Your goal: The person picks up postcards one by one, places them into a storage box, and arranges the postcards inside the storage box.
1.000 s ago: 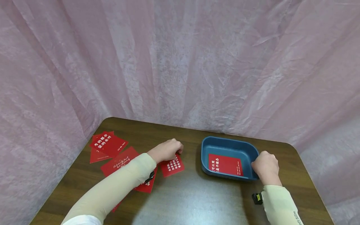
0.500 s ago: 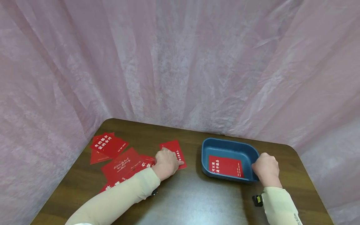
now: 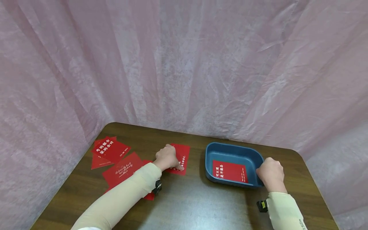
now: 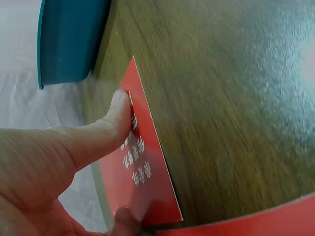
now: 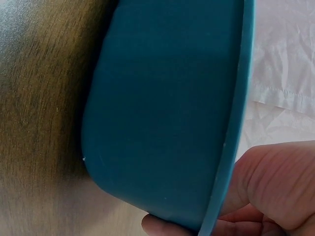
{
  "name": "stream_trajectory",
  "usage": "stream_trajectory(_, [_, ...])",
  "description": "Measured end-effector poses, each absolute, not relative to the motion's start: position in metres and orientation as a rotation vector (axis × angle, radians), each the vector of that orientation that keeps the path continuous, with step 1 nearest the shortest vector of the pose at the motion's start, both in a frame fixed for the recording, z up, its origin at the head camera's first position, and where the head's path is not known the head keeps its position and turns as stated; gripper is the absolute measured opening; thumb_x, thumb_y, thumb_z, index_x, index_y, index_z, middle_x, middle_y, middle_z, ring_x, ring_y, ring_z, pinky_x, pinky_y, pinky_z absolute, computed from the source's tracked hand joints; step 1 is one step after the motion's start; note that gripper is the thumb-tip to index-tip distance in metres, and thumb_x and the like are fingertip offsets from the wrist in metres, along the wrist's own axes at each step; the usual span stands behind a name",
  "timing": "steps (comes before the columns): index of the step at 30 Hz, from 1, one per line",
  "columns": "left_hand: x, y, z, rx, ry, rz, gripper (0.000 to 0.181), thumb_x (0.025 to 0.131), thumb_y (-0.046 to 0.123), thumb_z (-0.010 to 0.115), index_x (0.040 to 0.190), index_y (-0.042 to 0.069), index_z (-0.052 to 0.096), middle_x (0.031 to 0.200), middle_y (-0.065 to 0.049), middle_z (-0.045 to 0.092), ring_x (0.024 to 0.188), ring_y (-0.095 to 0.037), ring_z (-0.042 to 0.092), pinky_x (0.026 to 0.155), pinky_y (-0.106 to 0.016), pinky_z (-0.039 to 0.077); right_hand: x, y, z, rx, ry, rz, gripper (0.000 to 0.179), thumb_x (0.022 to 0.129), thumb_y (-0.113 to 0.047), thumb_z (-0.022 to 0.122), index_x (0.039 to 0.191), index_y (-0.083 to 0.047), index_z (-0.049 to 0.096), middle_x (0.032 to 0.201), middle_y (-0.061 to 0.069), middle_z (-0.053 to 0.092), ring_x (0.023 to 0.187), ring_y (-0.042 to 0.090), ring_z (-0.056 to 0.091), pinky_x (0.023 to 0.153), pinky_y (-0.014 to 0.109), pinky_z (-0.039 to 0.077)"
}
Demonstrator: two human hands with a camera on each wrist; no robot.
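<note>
In the head view, my left hand rests on a red card with white characters, lying on the table left of a blue plastic tray. The left wrist view shows the thumb laid along the card, and a fingertip touching its other end; the remaining fingers are mostly hidden. My right hand grips the tray's right end, thumb inside and fingers under the rim, as the right wrist view of the tray shows. One red card lies inside the tray.
Several overlapping red cards lie under and beside the left forearm. Another small pile of red cards is near the table's far left corner. A pink curtain hangs behind the wooden table.
The card under my left hand has turned and shifted slightly up and right, its edges now more square to the table. My right hand and the tray stay in place.
</note>
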State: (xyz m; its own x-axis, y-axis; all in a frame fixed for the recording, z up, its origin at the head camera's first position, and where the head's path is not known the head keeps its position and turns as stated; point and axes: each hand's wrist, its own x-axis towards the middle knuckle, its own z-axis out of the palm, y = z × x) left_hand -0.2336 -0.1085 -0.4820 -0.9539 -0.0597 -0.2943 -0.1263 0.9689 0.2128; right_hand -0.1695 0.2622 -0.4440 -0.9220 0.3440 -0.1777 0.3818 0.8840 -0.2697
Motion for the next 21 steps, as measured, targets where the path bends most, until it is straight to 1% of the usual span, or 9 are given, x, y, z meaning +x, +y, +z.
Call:
stream_trajectory(2, [-0.236,-0.112,-0.482,-0.131,2.808,0.302,0.089,0.041,0.056,0.088,0.098,0.003,0.046,0.075,-0.008,0.053,0.066,-0.023,0.054,0.056,-0.037,0.045,-0.169,0.262,-0.444,0.564,2.928,-0.461,0.030,0.078,-0.014,0.064,0.088,0.014,0.060,0.074,0.028,0.061,0.058,0.033,0.057,0.048,0.044,0.050])
stream_trajectory(7, [-0.240,-0.116,-0.479,-0.133,2.763,0.223,0.090,0.038,0.056,0.089,0.096,0.002,0.047,0.084,-0.015,0.048,0.080,-0.030,0.048,0.068,-0.041,0.043,-0.169,0.261,-0.443,0.553,2.944,-0.454,0.030,0.078,-0.013,0.064,0.088,0.014,0.059,0.074,0.028,0.061,0.057,0.033,0.057,0.049,0.045,0.051])
stream_trajectory(11, [-0.241,-0.116,-0.479,-0.151,2.744,0.222,0.077,0.039,0.049,0.091,0.093,0.007,0.055,0.089,-0.015,0.045,0.085,-0.031,0.042,0.075,-0.044,0.039,-0.169,0.260,-0.444,0.552,2.941,-0.452,0.030,0.077,-0.013,0.064,0.089,0.014,0.058,0.075,0.029,0.061,0.058,0.034,0.057,0.050,0.046,0.051])
stream_trajectory(13, [-0.242,-0.114,-0.478,-0.160,2.752,0.262,0.067,0.043,0.042,0.091,0.092,0.010,0.058,0.089,-0.015,0.045,0.084,-0.032,0.042,0.074,-0.046,0.039,-0.169,0.261,-0.444,0.555,2.938,-0.453,0.031,0.078,-0.013,0.064,0.090,0.014,0.058,0.076,0.029,0.061,0.058,0.034,0.057,0.051,0.046,0.051])
stream_trajectory(14, [-0.242,-0.114,-0.479,-0.169,2.761,0.284,0.066,0.044,0.039,0.092,0.093,0.010,0.059,0.089,-0.016,0.045,0.084,-0.033,0.042,0.074,-0.047,0.040,-0.169,0.261,-0.444,0.555,2.940,-0.450,0.031,0.077,-0.014,0.064,0.090,0.014,0.058,0.076,0.030,0.061,0.059,0.035,0.057,0.051,0.046,0.051])
stream_trajectory(18, [-0.246,-0.112,-0.482,-0.244,2.797,0.367,0.081,0.040,0.033,0.094,0.102,0.001,0.052,0.092,-0.019,0.045,0.084,-0.036,0.047,0.073,-0.049,0.043,-0.170,0.262,-0.446,0.560,2.945,-0.437,0.033,0.077,-0.015,0.065,0.091,0.015,0.058,0.077,0.030,0.061,0.059,0.035,0.058,0.051,0.047,0.051])
stream_trajectory(20, [-0.247,-0.112,-0.483,-0.283,2.799,0.394,0.091,0.035,0.033,0.096,0.104,0.000,0.046,0.094,-0.021,0.046,0.087,-0.037,0.049,0.075,-0.050,0.043,-0.170,0.262,-0.446,0.558,2.945,-0.434,0.033,0.077,-0.014,0.064,0.090,0.015,0.058,0.077,0.030,0.061,0.059,0.035,0.057,0.050,0.046,0.051])
stream_trajectory(21, [-0.247,-0.112,-0.483,-0.298,2.792,0.400,0.093,0.034,0.034,0.096,0.103,0.000,0.044,0.095,-0.020,0.046,0.088,-0.037,0.049,0.076,-0.049,0.043,-0.170,0.262,-0.447,0.555,2.943,-0.435,0.032,0.078,-0.014,0.064,0.090,0.015,0.058,0.076,0.030,0.061,0.059,0.034,0.057,0.050,0.046,0.051])
